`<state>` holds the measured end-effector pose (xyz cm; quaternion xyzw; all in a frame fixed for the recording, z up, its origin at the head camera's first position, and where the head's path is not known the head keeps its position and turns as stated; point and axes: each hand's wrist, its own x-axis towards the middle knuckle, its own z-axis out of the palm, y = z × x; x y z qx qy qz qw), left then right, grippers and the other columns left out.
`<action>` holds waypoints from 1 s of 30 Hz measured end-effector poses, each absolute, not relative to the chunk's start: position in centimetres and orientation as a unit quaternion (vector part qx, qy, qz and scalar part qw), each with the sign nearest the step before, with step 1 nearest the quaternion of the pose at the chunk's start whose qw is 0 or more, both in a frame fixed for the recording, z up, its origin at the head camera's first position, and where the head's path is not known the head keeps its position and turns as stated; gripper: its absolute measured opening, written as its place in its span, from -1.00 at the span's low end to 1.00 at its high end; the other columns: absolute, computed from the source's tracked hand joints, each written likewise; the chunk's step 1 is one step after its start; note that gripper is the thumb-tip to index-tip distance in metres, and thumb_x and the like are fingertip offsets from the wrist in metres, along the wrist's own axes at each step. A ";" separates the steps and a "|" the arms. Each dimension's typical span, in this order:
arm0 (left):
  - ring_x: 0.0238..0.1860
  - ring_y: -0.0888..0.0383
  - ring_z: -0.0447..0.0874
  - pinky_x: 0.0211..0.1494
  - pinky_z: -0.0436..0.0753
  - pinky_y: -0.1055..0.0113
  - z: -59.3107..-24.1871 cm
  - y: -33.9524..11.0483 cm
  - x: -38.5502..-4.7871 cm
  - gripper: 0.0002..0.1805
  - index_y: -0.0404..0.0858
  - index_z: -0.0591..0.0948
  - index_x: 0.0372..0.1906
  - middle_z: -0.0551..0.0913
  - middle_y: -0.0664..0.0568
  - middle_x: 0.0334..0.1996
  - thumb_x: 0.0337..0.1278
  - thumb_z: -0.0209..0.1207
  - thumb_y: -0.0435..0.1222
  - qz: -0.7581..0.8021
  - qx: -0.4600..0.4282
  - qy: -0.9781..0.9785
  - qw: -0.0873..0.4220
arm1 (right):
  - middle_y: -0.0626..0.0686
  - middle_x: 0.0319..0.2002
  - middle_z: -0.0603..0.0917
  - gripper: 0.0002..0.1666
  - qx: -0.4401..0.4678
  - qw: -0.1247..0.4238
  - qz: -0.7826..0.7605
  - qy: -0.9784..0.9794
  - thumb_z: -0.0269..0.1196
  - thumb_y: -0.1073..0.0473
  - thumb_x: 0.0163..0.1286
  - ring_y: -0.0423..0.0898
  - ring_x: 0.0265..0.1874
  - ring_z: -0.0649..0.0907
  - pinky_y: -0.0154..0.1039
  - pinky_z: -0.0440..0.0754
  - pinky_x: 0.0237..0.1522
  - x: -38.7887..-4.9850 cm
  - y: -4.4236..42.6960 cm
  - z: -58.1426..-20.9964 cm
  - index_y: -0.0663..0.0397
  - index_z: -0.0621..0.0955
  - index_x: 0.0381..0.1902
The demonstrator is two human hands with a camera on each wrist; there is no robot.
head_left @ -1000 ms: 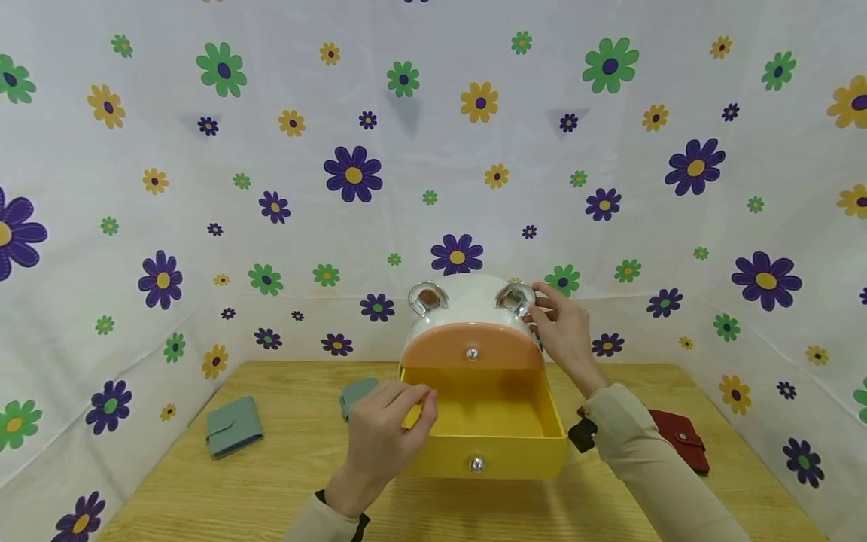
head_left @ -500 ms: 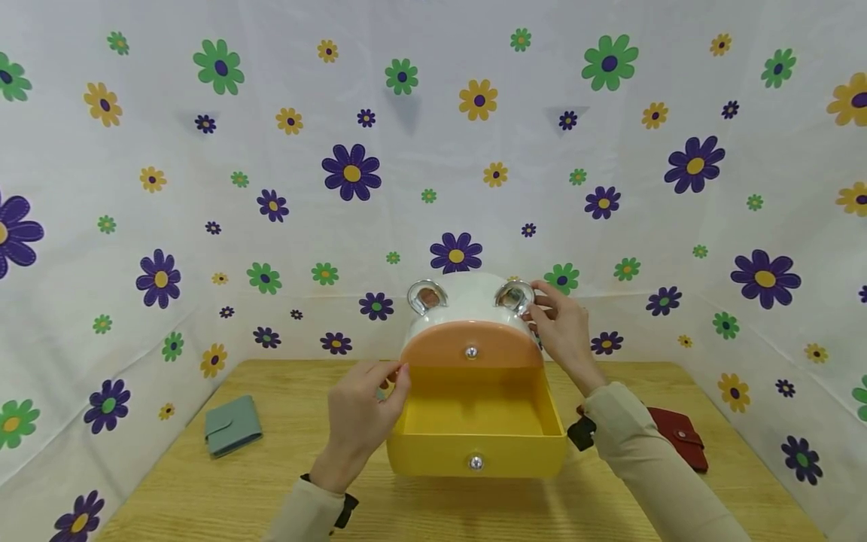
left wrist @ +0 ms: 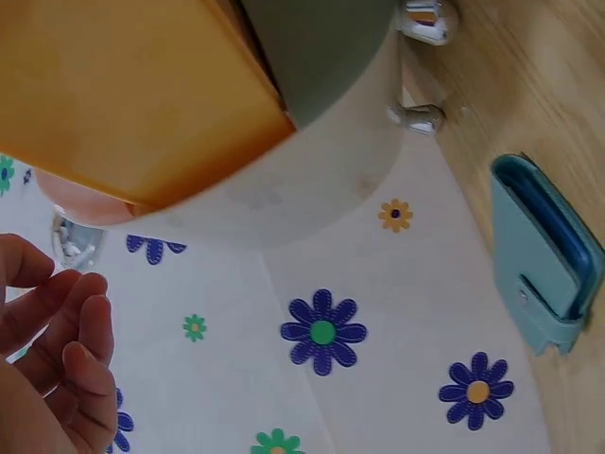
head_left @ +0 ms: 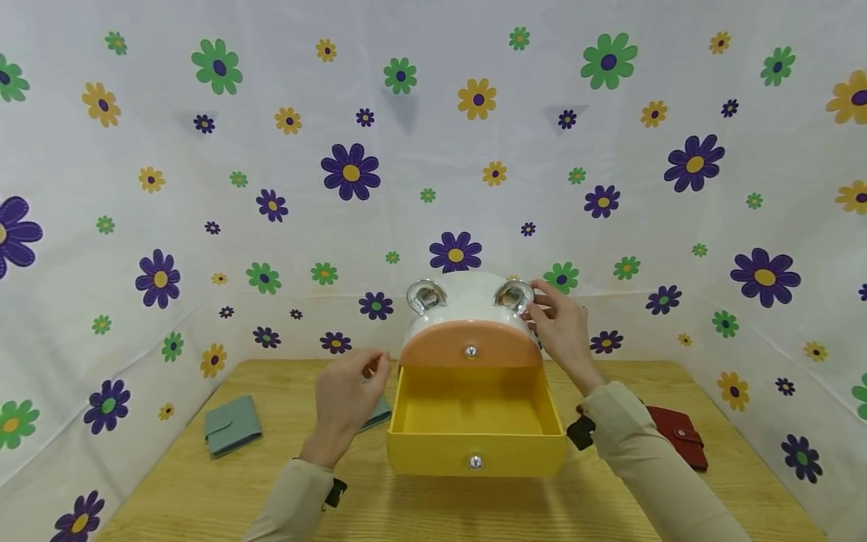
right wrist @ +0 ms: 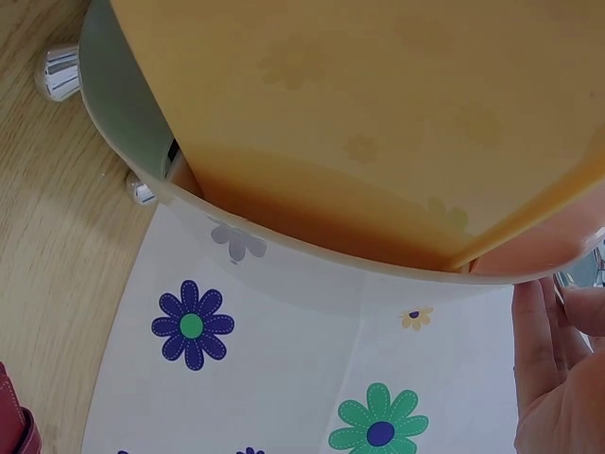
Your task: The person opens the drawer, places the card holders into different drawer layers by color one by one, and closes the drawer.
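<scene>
While the left hand (head_left: 348, 399) hangs just left of the yellow drawer (head_left: 433, 455), its fingers are loosely curled toward the thumb — that grip has hold of nothing. The right hand (head_left: 562, 331) is at the far right of the white chest (head_left: 470, 301), its grip nearly closed, thumb and fingers on the rim of the right silver ear (head_left: 512, 297). The chest stands right of the middle of the wooden surface (head_left: 190, 489), its yellow drawer pulled well out toward the near side. Above that drawer sits a rounded orange drawer (head_left: 440, 348) with a silver knob (head_left: 471, 351), and a left silver ear (head_left: 428, 298) rises from the chest's top.

One green wallet (head_left: 233, 427) lies well apart at the left; a second green wallet (head_left: 381, 414) lies near the chest, partly hidden by the left hand. On the right lies a red wallet (head_left: 679, 439), partly covered by the beige right sleeve (head_left: 653, 455). Beyond the far edge hangs a white cloth (head_left: 433, 113) — printed with purple, green and orange flowers.
</scene>
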<state>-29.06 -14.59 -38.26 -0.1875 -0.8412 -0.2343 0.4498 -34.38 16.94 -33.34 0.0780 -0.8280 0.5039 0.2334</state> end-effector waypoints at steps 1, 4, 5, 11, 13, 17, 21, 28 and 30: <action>-0.53 0.18 0.55 -0.46 0.58 0.39 -38.4 -14.7 -29.3 -0.91 -0.26 0.73 -0.37 0.69 0.03 -0.54 0.16 0.29 -0.32 -0.235 -0.182 -0.845 0.444 | 0.24 0.08 0.66 -0.53 0.078 0.233 0.503 -0.828 0.14 0.27 0.46 0.09 -0.21 0.75 -0.16 0.73 -0.18 -34.4 16.9 -33.3 -0.06 0.50 0.30; -0.56 0.23 0.50 -0.48 0.54 0.42 -39.2 -15.3 -30.0 -0.93 -0.23 0.73 -0.42 0.66 0.06 -0.57 0.13 0.31 -0.33 -0.237 -0.170 -0.858 0.424 | 0.24 0.06 0.67 -0.54 0.081 0.235 0.502 -0.828 0.15 0.27 0.46 0.07 -0.23 0.75 -0.18 0.74 -0.20 -34.4 16.9 -33.3 -0.06 0.50 0.29; -0.57 0.25 0.48 -0.48 0.52 0.43 -39.5 -15.5 -30.3 -0.93 -0.23 0.73 -0.43 0.65 0.07 -0.58 0.13 0.31 -0.33 -0.238 -0.167 -0.862 0.415 | 0.24 0.05 0.68 -0.54 0.082 0.235 0.502 -0.828 0.15 0.27 0.46 0.07 -0.24 0.75 -0.20 0.74 -0.21 -34.4 17.0 -33.3 -0.06 0.51 0.28; -0.58 0.29 0.46 -0.48 0.52 0.44 -41.0 -16.8 -31.8 -0.90 -0.21 0.72 -0.48 0.66 0.09 -0.59 0.11 0.30 -0.35 -0.244 -0.156 -0.889 0.355 | 0.24 0.05 0.68 -0.55 0.082 0.238 0.505 -0.826 0.15 0.28 0.45 0.06 -0.24 0.75 -0.20 0.74 -0.22 -34.5 16.9 -33.4 -0.05 0.52 0.27; -0.56 0.27 0.50 -0.44 0.56 0.38 -41.2 -17.1 -32.2 -0.89 -0.19 0.72 -0.47 0.69 0.08 -0.56 0.13 0.28 -0.32 -0.233 -0.137 -0.909 0.317 | 0.25 0.06 0.68 -0.55 0.082 0.239 0.504 -0.826 0.15 0.28 0.46 0.07 -0.24 0.75 -0.19 0.74 -0.22 -34.5 16.9 -33.4 -0.04 0.51 0.27; -0.51 0.22 0.55 -0.34 0.64 0.26 -41.7 -17.4 -32.7 -0.86 -0.19 0.73 -0.40 0.74 0.03 -0.45 0.19 0.26 -0.24 -0.204 -0.103 -0.950 0.213 | 0.25 0.06 0.68 -0.54 0.079 0.243 0.502 -0.826 0.15 0.28 0.46 0.08 -0.24 0.76 -0.20 0.74 -0.22 -34.5 17.0 -33.4 -0.04 0.51 0.28; -0.51 0.18 0.54 -0.37 0.63 0.24 -42.5 -17.8 -33.4 -0.82 -0.22 0.73 -0.40 0.73 -0.01 -0.42 0.22 0.25 -0.21 -0.186 -0.085 -0.968 0.142 | 0.24 0.07 0.67 -0.52 0.077 0.239 0.501 -0.828 0.15 0.27 0.46 0.07 -0.23 0.75 -0.20 0.74 -0.21 -34.4 17.0 -33.4 -0.05 0.50 0.30; -0.33 0.04 0.67 -0.27 0.68 0.08 -43.9 -18.6 -34.2 -0.68 -0.33 0.68 -0.20 0.74 -0.14 -0.24 0.13 0.31 -0.14 -0.157 -0.050 -0.982 0.092 | 0.24 0.11 0.64 -0.49 0.071 0.232 0.504 -0.829 0.14 0.26 0.47 0.08 -0.19 0.75 -0.15 0.73 -0.16 -34.4 16.9 -33.5 -0.06 0.46 0.34; -0.34 0.04 0.65 -0.30 0.65 0.10 -44.3 -18.7 -34.4 -0.66 -0.34 0.65 -0.21 0.71 -0.13 -0.28 0.13 0.32 -0.11 -0.156 -0.040 -0.984 0.076 | 0.24 0.12 0.64 -0.49 0.072 0.233 0.502 -0.830 0.14 0.26 0.47 0.09 -0.19 0.75 -0.14 0.73 -0.16 -34.4 16.9 -33.5 -0.05 0.45 0.35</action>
